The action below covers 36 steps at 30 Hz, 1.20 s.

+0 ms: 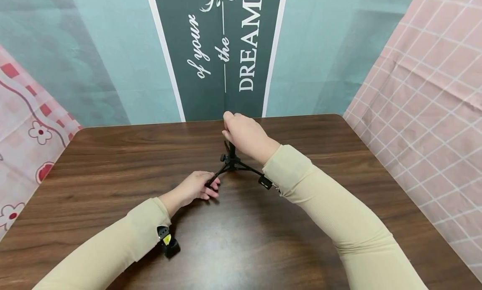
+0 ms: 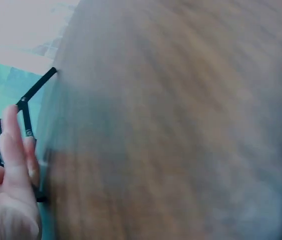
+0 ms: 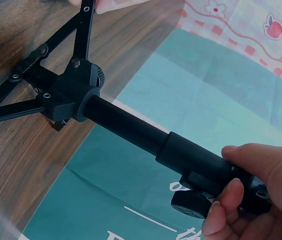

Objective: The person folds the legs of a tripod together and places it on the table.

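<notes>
A small black tripod stand (image 1: 232, 162) stands near the far middle of the table with its legs spread. My right hand (image 1: 246, 136) grips the upper part of its column from above. In the right wrist view, the thumb and curled fingers of that hand hold the thick sleeve (image 3: 195, 157) beside a round knob (image 3: 190, 203). Lower and to the left, my left hand (image 1: 195, 186) holds one leg (image 1: 222, 170) between thumb and fingers. The left wrist view shows other braced legs (image 2: 33, 92) beyond the fingers; the gripped spot is partly hidden.
The brown wood-grain table (image 1: 263, 231) reaches to a teal cloth backdrop (image 1: 316, 51) with white lettering. Pink checked cloth (image 1: 437, 93) hangs on the right, and flowered cloth (image 1: 30, 114) on the left. A black wrist camera (image 1: 171, 246) hangs below my left cuff.
</notes>
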Each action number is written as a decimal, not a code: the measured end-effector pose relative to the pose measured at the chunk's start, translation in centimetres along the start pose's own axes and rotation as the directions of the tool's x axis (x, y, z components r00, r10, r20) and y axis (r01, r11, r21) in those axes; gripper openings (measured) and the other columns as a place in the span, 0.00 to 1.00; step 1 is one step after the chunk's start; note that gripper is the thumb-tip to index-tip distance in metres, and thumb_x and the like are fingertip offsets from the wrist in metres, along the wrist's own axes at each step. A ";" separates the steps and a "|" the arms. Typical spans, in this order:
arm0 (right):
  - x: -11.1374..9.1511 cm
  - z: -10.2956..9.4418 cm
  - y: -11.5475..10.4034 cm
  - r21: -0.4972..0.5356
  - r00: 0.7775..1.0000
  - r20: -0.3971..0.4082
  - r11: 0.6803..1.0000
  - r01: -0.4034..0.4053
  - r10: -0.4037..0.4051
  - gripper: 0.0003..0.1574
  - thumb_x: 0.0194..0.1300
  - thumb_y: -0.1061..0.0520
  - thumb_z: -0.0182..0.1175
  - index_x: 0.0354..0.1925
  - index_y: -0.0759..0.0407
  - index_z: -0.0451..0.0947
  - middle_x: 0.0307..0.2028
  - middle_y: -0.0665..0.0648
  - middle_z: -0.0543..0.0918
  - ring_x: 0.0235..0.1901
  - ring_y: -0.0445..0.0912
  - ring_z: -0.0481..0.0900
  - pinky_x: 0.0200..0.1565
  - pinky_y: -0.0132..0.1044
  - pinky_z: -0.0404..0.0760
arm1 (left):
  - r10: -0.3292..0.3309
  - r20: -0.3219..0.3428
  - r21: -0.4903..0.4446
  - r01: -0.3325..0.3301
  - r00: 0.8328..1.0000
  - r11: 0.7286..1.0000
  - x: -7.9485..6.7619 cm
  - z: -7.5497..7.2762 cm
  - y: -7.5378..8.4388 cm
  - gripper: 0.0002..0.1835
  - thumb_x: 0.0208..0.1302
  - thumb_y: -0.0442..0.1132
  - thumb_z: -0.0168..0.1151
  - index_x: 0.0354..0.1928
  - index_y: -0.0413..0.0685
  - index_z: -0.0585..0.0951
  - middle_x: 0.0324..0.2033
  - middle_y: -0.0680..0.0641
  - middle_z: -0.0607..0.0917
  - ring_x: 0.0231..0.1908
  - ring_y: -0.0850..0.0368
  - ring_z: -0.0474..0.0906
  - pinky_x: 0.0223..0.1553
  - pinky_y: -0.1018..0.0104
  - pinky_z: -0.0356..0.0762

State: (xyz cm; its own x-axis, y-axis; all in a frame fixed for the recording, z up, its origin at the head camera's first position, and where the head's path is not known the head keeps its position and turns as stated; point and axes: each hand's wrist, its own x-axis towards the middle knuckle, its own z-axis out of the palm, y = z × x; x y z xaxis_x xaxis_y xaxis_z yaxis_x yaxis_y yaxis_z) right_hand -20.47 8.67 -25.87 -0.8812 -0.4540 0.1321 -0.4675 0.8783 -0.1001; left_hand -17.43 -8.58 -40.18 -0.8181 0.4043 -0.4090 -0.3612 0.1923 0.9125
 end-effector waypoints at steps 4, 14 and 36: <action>-0.1 -0.1 0.0 -0.006 1.000 0.007 1.000 -0.005 0.005 0.12 0.69 0.53 0.53 0.38 0.62 0.67 0.29 0.56 0.73 0.29 0.47 0.74 0.30 0.38 0.75 | -0.018 0.088 -0.017 0.020 0.996 1.000 -0.2 -0.4 0.4 0.22 0.75 0.41 0.36 0.57 0.29 0.69 0.40 0.42 0.81 0.32 0.58 0.83 0.27 0.72 0.76; -0.1 -0.2 -0.2 -0.031 1.000 -0.004 0.999 -0.009 0.009 0.12 0.69 0.53 0.52 0.40 0.63 0.67 0.29 0.57 0.75 0.29 0.48 0.77 0.29 0.38 0.76 | -0.057 0.017 -0.200 0.059 0.998 0.978 -0.3 1.0 0.5 0.18 0.75 0.40 0.32 0.45 0.31 0.70 0.27 0.48 0.76 0.25 0.61 0.81 0.23 0.76 0.74; 0.0 0.3 -0.1 -0.022 1.000 -0.018 1.000 -0.022 0.022 0.10 0.69 0.54 0.52 0.38 0.61 0.68 0.29 0.56 0.74 0.29 0.48 0.76 0.29 0.39 0.75 | -0.045 -0.148 -0.180 0.018 0.988 0.983 0.3 2.2 -0.4 0.16 0.74 0.39 0.33 0.31 0.40 0.68 0.19 0.52 0.67 0.14 0.64 0.74 0.15 0.77 0.68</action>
State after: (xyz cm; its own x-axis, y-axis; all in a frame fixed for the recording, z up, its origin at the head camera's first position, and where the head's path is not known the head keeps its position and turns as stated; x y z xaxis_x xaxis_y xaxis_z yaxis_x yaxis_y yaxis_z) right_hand -20.43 8.53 -26.17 -0.8898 -0.4317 0.1479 -0.4460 0.8913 -0.0817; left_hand -16.56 -6.60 -40.66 -0.8580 0.2588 -0.4436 -0.4506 0.0351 0.8920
